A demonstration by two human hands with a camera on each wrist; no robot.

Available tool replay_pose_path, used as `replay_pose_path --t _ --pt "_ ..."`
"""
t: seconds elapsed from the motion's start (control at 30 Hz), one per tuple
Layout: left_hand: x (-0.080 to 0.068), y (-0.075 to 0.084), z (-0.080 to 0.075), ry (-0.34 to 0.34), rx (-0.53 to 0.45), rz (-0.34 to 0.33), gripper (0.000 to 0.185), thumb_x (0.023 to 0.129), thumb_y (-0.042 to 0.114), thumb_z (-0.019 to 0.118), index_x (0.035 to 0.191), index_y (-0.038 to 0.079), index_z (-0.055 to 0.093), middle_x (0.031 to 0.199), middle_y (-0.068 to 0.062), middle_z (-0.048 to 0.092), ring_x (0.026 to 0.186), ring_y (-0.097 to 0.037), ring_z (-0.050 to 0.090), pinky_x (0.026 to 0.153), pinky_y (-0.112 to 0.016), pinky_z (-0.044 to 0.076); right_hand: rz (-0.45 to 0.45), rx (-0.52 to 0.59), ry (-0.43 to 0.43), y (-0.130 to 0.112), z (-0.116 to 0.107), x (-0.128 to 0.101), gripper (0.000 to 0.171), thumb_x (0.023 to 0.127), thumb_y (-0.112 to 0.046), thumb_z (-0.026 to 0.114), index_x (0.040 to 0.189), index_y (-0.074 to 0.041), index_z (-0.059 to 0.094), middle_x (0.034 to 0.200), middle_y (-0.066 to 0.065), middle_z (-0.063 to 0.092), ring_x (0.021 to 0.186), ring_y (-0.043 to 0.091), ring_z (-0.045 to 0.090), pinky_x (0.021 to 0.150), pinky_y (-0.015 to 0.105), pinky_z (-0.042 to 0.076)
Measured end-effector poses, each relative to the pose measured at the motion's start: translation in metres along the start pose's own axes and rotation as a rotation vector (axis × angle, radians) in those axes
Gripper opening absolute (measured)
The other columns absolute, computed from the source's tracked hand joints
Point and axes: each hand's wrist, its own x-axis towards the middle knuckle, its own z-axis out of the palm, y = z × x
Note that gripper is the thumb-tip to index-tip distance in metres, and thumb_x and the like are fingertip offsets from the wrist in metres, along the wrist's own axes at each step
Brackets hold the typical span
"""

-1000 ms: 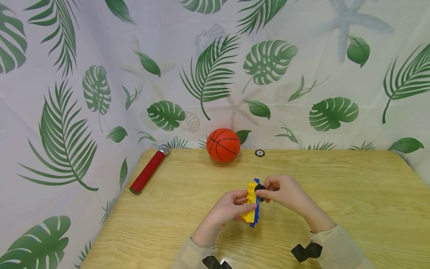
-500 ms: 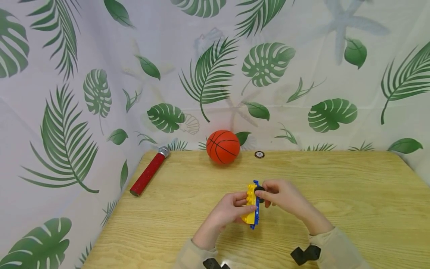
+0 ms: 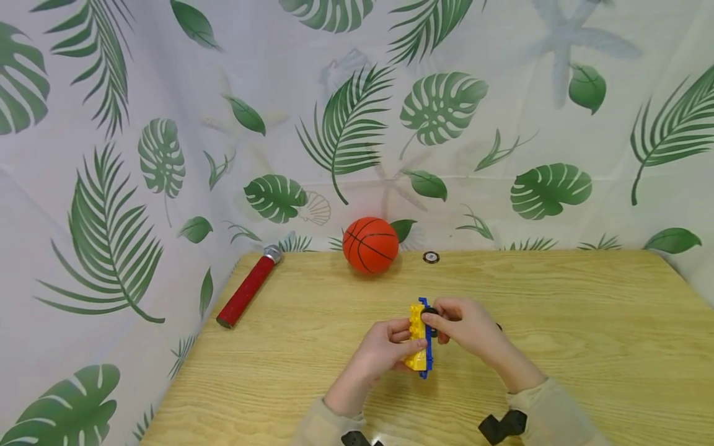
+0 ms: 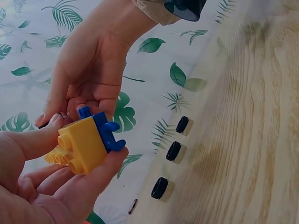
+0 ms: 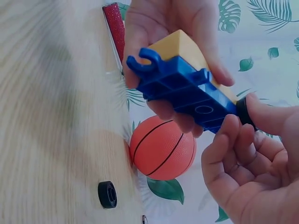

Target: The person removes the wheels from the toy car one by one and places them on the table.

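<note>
My left hand (image 3: 382, 347) grips a toy block car, its yellow studded body (image 4: 86, 144) between thumb and fingers. The car is tipped on its side above the table, and its blue chassis (image 5: 187, 93) with a hook at one end faces right. My right hand (image 3: 471, 325) pinches a black toy wheel (image 5: 244, 113) against the chassis, near its far end in the head view. Whether the wheel is seated on an axle is hidden by the fingers. Three loose black wheels, one of them this wheel (image 4: 174, 151), stand on the table in the left wrist view.
An orange toy basketball (image 3: 370, 245) sits at the table's back edge. Right of it lies a small round black-and-white disc (image 3: 431, 257). A red toy microphone (image 3: 248, 288) lies at the left edge. Leaf-printed cloth (image 3: 251, 56) hangs behind and at the left.
Both hands keep their hold on the car and wheel, shifting only slightly. The head view has tilted a little upward, and a dark edge now shows beside my right wrist.
</note>
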Motion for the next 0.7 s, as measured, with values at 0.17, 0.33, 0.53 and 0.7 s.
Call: replay_pose_path --t 0.17,0.33,0.53,0.7 --pt "0.001 -0.0017 0.0019 0.023 -0.022 0.007 0.045 0.095 0.012 0.067 0.138 0.004 0.057 0.125 -0.014 0.069 0.099 -0.026 0.071 0.068 -0.039 0.063 0.011 -0.076 0.028 -0.0035 0.0006 -0.0008 0.034 0.096 -0.035 0.064 0.075 -0.01 0.054 0.061 -0.001 0.06 0.067 0.027 0.061 0.056 0.025 0.039" --pt "0.002 -0.003 0.0024 0.027 -0.02 0.01 0.043 0.095 0.012 0.067 0.136 0.004 0.059 0.122 -0.014 0.07 0.095 -0.024 0.072 0.068 -0.04 0.063 -0.001 -0.158 0.064 -0.0051 0.0024 -0.001 0.031 0.096 -0.031 0.065 0.073 -0.012 0.055 0.061 -0.004 0.062 0.065 0.023 0.061 0.054 0.024 0.039" --pt "0.0035 -0.0043 0.0021 0.017 -0.007 0.005 0.043 0.095 0.014 0.067 0.136 0.003 0.058 0.121 -0.013 0.07 0.094 -0.021 0.072 0.069 -0.038 0.063 -0.048 -0.229 0.111 -0.0036 0.0055 -0.0019 0.028 0.096 -0.03 0.065 0.075 -0.012 0.059 0.061 -0.006 0.062 0.061 0.013 0.058 0.052 0.024 0.039" --pt "0.0044 -0.003 0.0033 0.01 -0.007 0.004 0.043 0.095 0.015 0.067 0.136 0.003 0.058 0.121 -0.013 0.07 0.094 -0.022 0.073 0.071 -0.04 0.062 -0.04 -0.246 0.135 -0.005 0.0053 -0.0032 0.027 0.096 -0.031 0.065 0.076 -0.013 0.061 0.062 -0.004 0.064 0.059 0.01 0.054 0.053 0.024 0.038"
